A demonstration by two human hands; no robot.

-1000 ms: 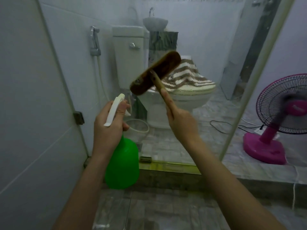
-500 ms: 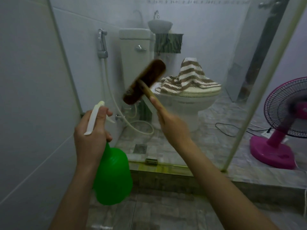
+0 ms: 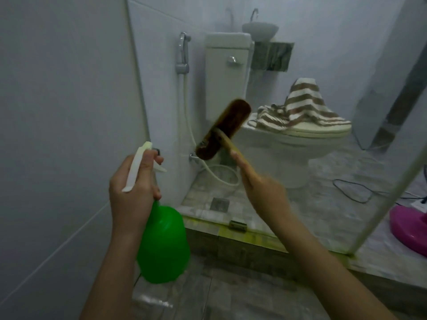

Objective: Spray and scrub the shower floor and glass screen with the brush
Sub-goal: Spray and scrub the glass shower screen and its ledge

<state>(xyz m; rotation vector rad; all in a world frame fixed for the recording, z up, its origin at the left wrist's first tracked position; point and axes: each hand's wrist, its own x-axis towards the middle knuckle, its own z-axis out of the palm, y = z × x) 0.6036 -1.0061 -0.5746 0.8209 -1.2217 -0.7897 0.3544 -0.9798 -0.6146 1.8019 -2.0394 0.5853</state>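
Inside the shower stall, facing the clear glass screen (image 3: 335, 72), the left hand (image 3: 132, 188) is wrapped round the neck of a green plastic spray bottle with a white trigger head (image 3: 163, 245), with a finger curled at the trigger. The right hand (image 3: 263, 188) grips the pale wooden handle of a dark-bristled scrub brush (image 3: 223, 129), forefinger laid along it. The head is raised and tilted at the glass; contact cannot be confirmed.

Assessment: the bottle is probably weighty if full and slick when wet, so the neck is the sound hold. The brush appears light and stiff, and a firm hold on the handle should give pressure. The grey tiled shower floor (image 3: 231, 294) looks wet.
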